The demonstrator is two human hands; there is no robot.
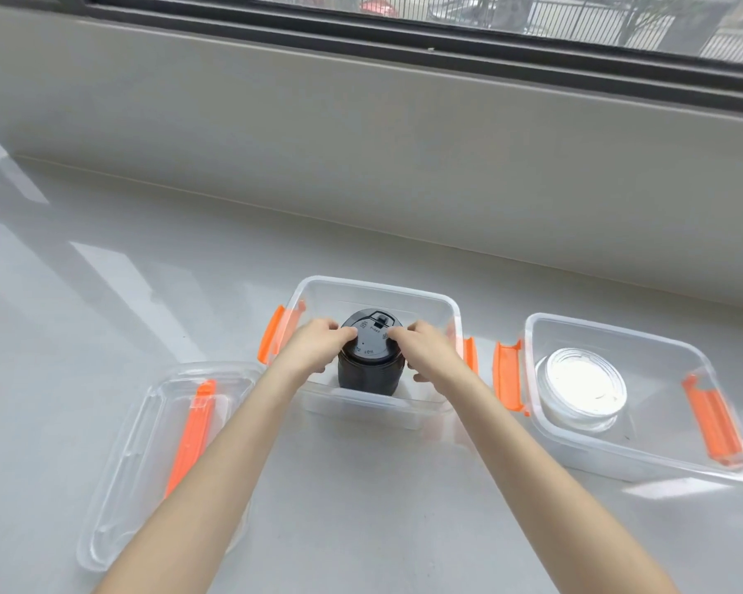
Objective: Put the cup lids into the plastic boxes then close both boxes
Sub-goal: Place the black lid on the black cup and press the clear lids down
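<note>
A stack of black cup lids (367, 358) stands upright inside the middle clear plastic box (374, 289), which has orange side clips. My left hand (314, 347) grips the stack's left side and my right hand (425, 351) grips its right side. To the right, a second clear box (618, 336) holds a stack of white cup lids (582, 385) near its left wall. A clear box lid (146, 465) with an orange handle strip lies on the table at the left.
The boxes sit on a pale grey table (404, 529). A low grey wall (361, 143) under a window runs along the back. The right box has open orange clips (509, 375) on both sides.
</note>
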